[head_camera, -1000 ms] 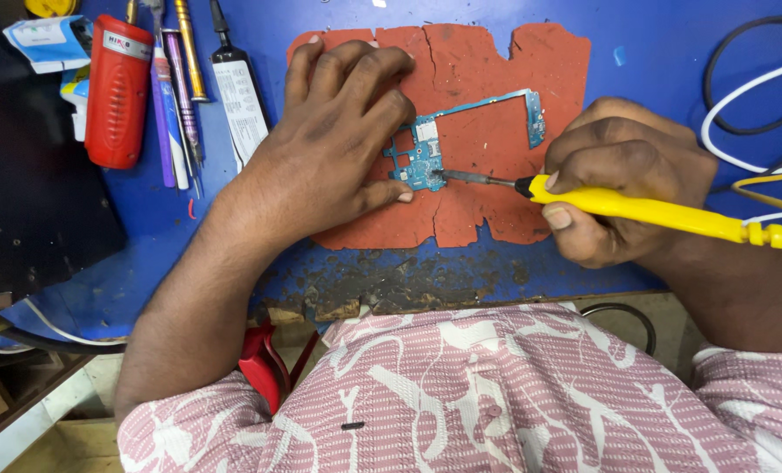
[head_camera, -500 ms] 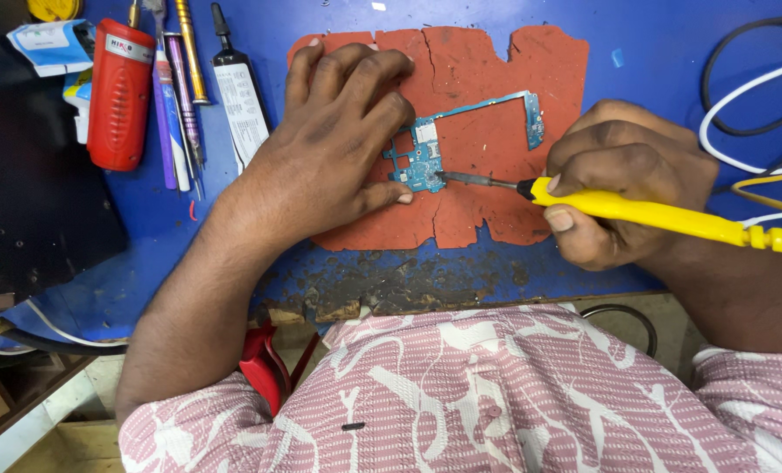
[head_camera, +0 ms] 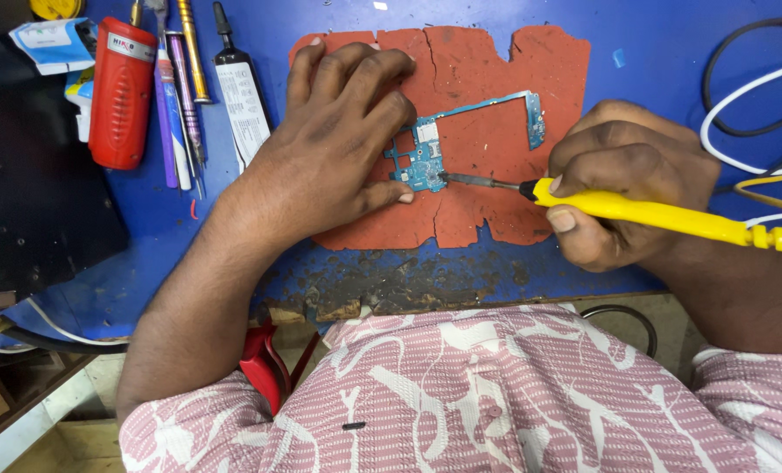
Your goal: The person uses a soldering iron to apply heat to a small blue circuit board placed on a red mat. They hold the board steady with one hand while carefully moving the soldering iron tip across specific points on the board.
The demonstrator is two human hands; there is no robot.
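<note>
circuit board (head_camera: 430,158) flat on red mat (head_camera: 487,70), desk (head_camera: 662,52) centre | left hand (head_camera: 338,140) pressed flat, pinning board against slip | right hand (head_camera: 627,188) grip closed round yellow soldering iron (head_camera: 662,217), tip touching board's lower edge

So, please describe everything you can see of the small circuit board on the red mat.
The circuit board is teal-blue and thin, with a wide lower-left block carrying small chips and a pale square part, and a narrow strip that runs up and right to a small end piece. It lies flat on the cracked red mat. The left hand presses its left edge, and the metal tip of the yellow soldering iron, held by the right hand, touches its lower right corner.
</note>
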